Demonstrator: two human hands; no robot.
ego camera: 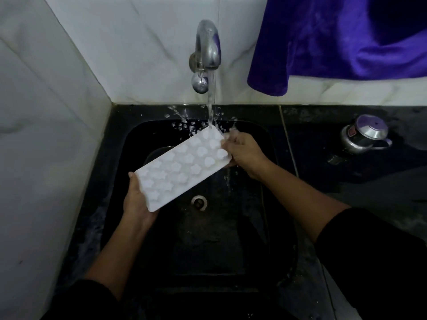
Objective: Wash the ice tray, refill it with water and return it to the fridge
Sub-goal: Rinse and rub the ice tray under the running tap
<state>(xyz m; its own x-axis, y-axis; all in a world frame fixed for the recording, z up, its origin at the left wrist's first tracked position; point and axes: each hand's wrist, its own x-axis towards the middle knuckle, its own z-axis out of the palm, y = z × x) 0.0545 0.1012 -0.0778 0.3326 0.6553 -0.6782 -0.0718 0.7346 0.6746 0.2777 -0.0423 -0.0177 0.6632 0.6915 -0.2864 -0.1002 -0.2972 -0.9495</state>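
A white ice tray with star- and shell-shaped moulds is held tilted over the black sink. My left hand grips its near left end from below. My right hand holds its far right end. Water runs from the chrome tap onto the tray's far corner and splashes outward in drops.
The sink drain lies below the tray. A purple cloth hangs on the white tiled wall at the upper right. A steel pot with a lid stands on the dark counter right of the sink. A white wall closes the left side.
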